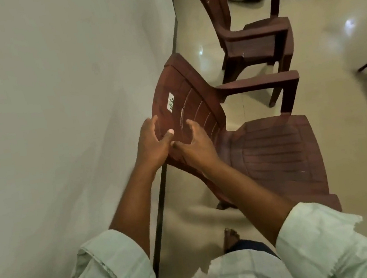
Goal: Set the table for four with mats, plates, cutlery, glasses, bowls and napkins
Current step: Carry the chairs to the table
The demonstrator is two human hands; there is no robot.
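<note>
Two hands, the left hand [151, 143] and the right hand [193, 143], reach side by side with fingers spread and loosely bent at the backrest of the nearest brown ribbed plastic armchair [248, 139], holding nothing; no mats, plates or cutlery are in sight. The chair stands just beside the pale wall [52, 86], its seat facing away from it and its tall back rising as the long axis. I judge a lift could knock the second brown plastic chair [255, 34] close behind, or scrape the wall.
</note>
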